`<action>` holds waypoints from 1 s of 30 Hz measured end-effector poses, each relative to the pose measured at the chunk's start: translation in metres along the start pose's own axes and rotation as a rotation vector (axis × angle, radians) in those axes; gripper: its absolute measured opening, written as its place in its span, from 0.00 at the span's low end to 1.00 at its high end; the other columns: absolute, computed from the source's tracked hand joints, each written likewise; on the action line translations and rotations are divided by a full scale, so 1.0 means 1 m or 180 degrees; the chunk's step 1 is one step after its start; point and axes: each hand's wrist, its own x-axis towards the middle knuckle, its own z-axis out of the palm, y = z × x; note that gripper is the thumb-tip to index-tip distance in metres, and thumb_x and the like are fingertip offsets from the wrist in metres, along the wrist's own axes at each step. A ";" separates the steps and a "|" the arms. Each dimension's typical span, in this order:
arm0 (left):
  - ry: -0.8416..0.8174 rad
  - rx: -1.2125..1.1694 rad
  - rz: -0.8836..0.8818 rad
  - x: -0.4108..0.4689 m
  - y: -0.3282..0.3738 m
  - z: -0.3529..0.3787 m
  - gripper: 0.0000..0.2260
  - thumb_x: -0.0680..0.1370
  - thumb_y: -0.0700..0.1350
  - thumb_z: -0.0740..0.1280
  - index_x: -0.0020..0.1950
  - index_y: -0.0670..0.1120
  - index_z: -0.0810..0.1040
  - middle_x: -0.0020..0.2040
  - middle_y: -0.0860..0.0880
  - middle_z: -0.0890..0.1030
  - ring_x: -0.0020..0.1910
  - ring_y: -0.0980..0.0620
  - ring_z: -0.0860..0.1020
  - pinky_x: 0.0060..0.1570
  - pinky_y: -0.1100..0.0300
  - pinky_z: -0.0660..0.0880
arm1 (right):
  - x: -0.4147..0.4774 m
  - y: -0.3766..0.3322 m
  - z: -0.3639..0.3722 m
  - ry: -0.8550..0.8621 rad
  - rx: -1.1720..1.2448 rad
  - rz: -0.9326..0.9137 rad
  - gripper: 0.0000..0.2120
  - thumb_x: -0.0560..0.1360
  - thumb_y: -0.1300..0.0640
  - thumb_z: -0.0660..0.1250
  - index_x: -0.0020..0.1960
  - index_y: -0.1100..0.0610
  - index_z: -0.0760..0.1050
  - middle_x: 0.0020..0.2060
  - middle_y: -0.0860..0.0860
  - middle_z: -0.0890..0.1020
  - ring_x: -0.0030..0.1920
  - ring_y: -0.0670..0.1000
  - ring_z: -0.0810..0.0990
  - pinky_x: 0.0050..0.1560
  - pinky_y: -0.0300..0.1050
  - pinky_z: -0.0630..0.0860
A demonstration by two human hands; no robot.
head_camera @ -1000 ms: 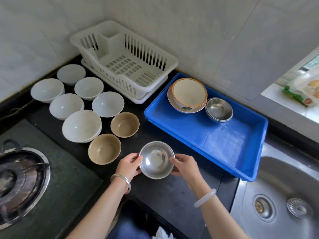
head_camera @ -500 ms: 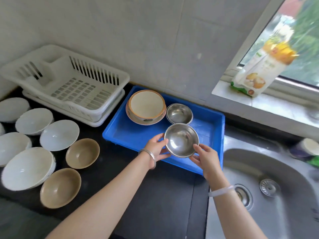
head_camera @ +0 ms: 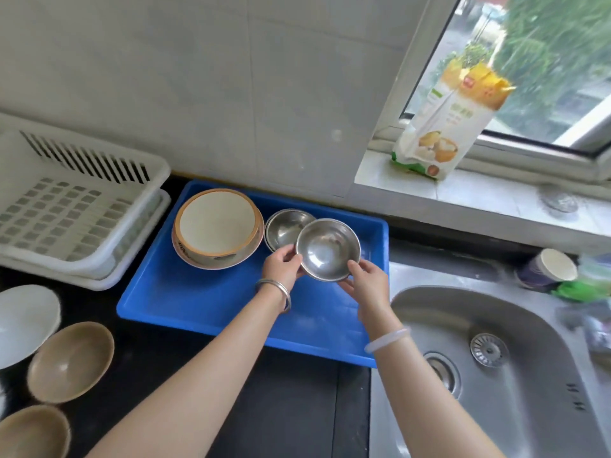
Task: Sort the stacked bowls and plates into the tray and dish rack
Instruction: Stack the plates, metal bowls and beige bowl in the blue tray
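I hold a small steel bowl (head_camera: pixel 328 248) over the far right part of the blue tray (head_camera: pixel 211 302). My left hand (head_camera: pixel 281 266) grips its left rim and my right hand (head_camera: pixel 366 282) grips its lower right rim. Just behind it in the tray sits another steel bowl (head_camera: pixel 281 229), partly covered by the held one. A cream bowl with an orange rim (head_camera: pixel 216 226) rests on a plate at the tray's far left. The white dish rack (head_camera: pixel 71 206) stands left of the tray. Two tan bowls (head_camera: pixel 71 360) and a white bowl (head_camera: pixel 24 322) lie on the dark counter at the lower left.
A steel sink (head_camera: pixel 489 368) lies right of the tray. A food bag (head_camera: pixel 449 123) leans on the window sill above it. A paper cup (head_camera: pixel 549 267) and green item sit at the sink's far right. The tiled wall runs behind the tray and rack.
Both hands carried the steel bowl from the counter's front edge up and right, over the tray, to beside the other steel bowl. The view swung right, away from the stove.
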 end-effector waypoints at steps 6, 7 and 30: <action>0.0618 0.0791 0.0179 0.037 0.018 -0.008 0.12 0.76 0.36 0.61 0.58 0.41 0.77 0.54 0.42 0.81 0.49 0.43 0.79 0.55 0.45 0.77 | 0.031 -0.023 0.045 -0.0128 -0.0456 -0.0247 0.08 0.76 0.62 0.63 0.52 0.57 0.78 0.41 0.49 0.79 0.36 0.48 0.83 0.35 0.35 0.79; 0.0740 0.0911 0.0197 0.039 0.019 -0.009 0.12 0.76 0.37 0.62 0.59 0.41 0.76 0.54 0.42 0.81 0.49 0.43 0.79 0.55 0.46 0.77 | 0.036 -0.024 0.050 -0.0143 -0.0548 -0.0270 0.07 0.76 0.62 0.63 0.50 0.57 0.78 0.40 0.49 0.80 0.36 0.49 0.83 0.36 0.38 0.81; 0.0921 0.0918 -0.0023 0.032 -0.015 -0.007 0.22 0.78 0.42 0.61 0.71 0.48 0.66 0.67 0.46 0.74 0.64 0.46 0.73 0.57 0.56 0.69 | 0.048 0.001 0.071 -0.0416 -0.1067 -0.0598 0.12 0.78 0.54 0.62 0.59 0.51 0.77 0.50 0.53 0.82 0.54 0.55 0.79 0.58 0.57 0.77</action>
